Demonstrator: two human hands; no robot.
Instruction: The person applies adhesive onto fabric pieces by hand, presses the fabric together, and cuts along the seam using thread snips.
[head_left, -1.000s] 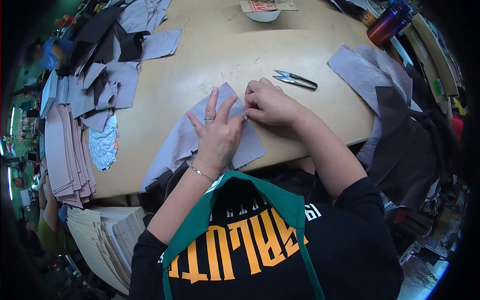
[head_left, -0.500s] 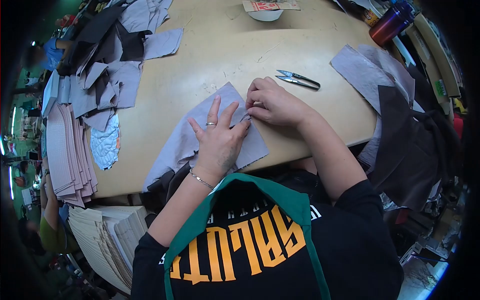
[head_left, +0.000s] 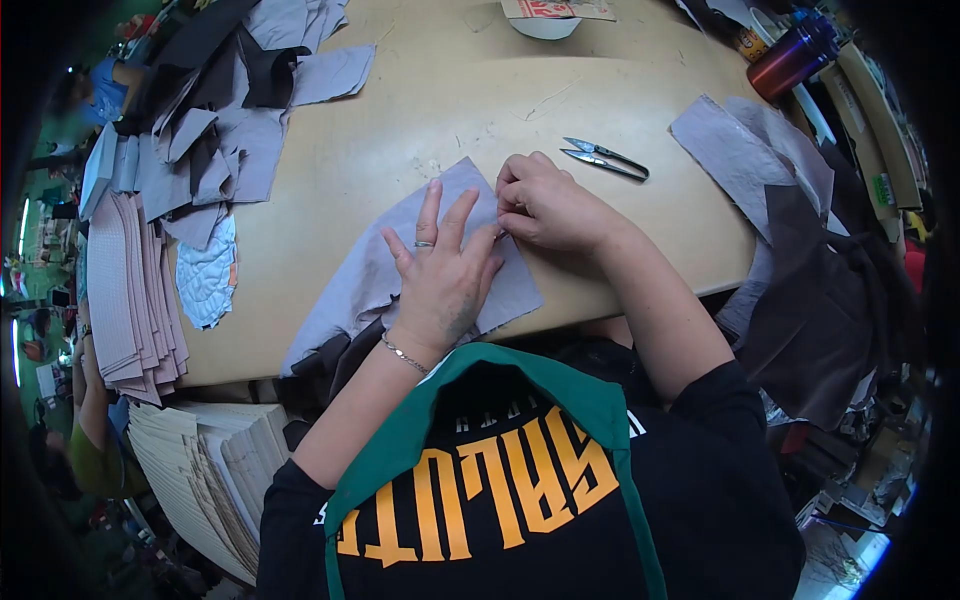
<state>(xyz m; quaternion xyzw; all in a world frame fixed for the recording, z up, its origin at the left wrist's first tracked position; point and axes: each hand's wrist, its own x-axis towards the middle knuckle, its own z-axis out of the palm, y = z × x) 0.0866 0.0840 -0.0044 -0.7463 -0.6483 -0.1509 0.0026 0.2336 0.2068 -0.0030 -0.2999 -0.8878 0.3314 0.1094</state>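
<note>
A light grey-purple cloth piece [head_left: 365,265] lies at the table's front edge, with dark fabric under its lower left part. My left hand [head_left: 442,270] rests on it with fingers spread, wearing a ring and a bracelet. At the cloth's right edge, my right hand [head_left: 545,205] is closed in a pinch, its fingertips close to my left index finger. What the pinch holds is too small to make out. Thread snips [head_left: 606,158] lie on the table [head_left: 480,100] beyond my right hand.
Grey and dark fabric pieces [head_left: 255,150] heap at the left, near stacked pink sheets [head_left: 125,290] and a white quilted piece [head_left: 207,272]. More cloth [head_left: 735,150] hangs at the right, below a bottle [head_left: 793,55]. Co-workers [head_left: 105,90] appear at far left.
The view has shifted slightly, so the table items sit a little differently in it. My left fingers have moved slightly beside the pinching right hand; both hands stay on the cloth.
</note>
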